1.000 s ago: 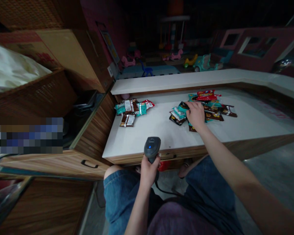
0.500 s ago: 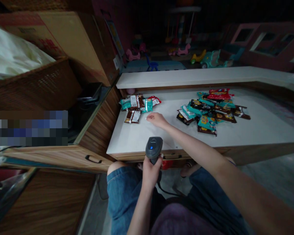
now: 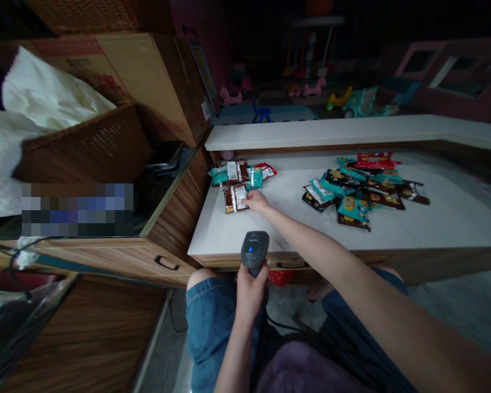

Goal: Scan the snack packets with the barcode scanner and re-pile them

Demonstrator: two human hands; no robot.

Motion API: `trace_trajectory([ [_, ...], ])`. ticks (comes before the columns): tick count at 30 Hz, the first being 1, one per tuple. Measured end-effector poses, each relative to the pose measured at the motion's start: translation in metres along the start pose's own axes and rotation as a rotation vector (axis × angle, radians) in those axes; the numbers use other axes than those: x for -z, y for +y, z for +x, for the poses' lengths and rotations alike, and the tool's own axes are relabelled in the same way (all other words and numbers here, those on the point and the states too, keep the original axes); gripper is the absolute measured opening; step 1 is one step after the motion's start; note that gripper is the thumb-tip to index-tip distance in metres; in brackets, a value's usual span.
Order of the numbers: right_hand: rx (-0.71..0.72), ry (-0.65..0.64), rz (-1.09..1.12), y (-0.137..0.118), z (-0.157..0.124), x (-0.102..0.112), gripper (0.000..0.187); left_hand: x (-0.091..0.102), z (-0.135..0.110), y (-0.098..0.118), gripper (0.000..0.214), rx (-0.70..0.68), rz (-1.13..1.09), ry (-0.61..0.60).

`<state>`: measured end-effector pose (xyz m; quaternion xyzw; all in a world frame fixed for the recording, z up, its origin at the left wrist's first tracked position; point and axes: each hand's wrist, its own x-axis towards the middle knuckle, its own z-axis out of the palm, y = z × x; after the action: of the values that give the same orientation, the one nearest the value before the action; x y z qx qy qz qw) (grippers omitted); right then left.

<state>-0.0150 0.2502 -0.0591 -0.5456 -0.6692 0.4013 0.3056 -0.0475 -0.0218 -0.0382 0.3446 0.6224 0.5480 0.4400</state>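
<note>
My left hand (image 3: 251, 286) is wrapped round the handle of a dark grey barcode scanner (image 3: 255, 248), its head pointing up and a small blue light lit on top. At the left part of the white counter, my right hand (image 3: 257, 202) pinches the right edge of a brown and white snack packet (image 3: 234, 198). This packet lies in front of a small pile of snack packets (image 3: 238, 172) in brown, teal and red. Further right, apart from both hands, a larger pile of packets (image 3: 354, 188) in teal, black, brown and red is spread out.
A raised white ledge (image 3: 311, 131) runs along the back of the counter (image 3: 286, 229). On the left stand a wicker basket (image 3: 90, 142) with white cloth-like material and a cardboard box (image 3: 147, 71). A drawer handle (image 3: 166, 263) sticks out below. A cable hangs near my legs.
My right hand has reached the brown and white packet and closed on its edge; the packet has shifted slightly right. The left hand still holds the scanner. The view has swung a little left.
</note>
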Motion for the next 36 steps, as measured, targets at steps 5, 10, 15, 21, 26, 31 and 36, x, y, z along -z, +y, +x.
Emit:
trace_trajectory([
  [5, 0.031, 0.069, 0.254, 0.037, -0.049, 0.035, 0.019, -0.008, -0.001, 0.005, 0.041, -0.036, 0.029, -0.026],
  [10, 0.137, 0.190, 0.398, 0.075, -0.092, 0.075, 0.035, -0.019, -0.003, 0.017, 0.038, -0.065, 0.043, -0.043],
  [15, 0.198, 0.264, 0.417, 0.091, -0.112, 0.085, 0.033, -0.036, -0.005, 0.032, 0.033, -0.089, 0.069, -0.068],
  [21, 0.212, 0.291, 0.373, 0.086, -0.118, 0.081, 0.030, -0.048, -0.002, 0.039, 0.033, -0.103, 0.061, -0.119],
  [26, 0.214, 0.289, 0.373, 0.087, -0.117, 0.079, 0.031, -0.049, 0.003, 0.035, 0.033, -0.124, 0.076, -0.106],
  [31, 0.216, 0.277, 0.384, 0.088, -0.118, 0.079, 0.028, -0.047, 0.001, 0.034, 0.033, -0.124, 0.095, -0.125],
  [36, 0.222, 0.282, 0.366, 0.084, -0.119, 0.081, 0.027, -0.046, -0.002, 0.040, 0.034, -0.117, 0.092, -0.129],
])
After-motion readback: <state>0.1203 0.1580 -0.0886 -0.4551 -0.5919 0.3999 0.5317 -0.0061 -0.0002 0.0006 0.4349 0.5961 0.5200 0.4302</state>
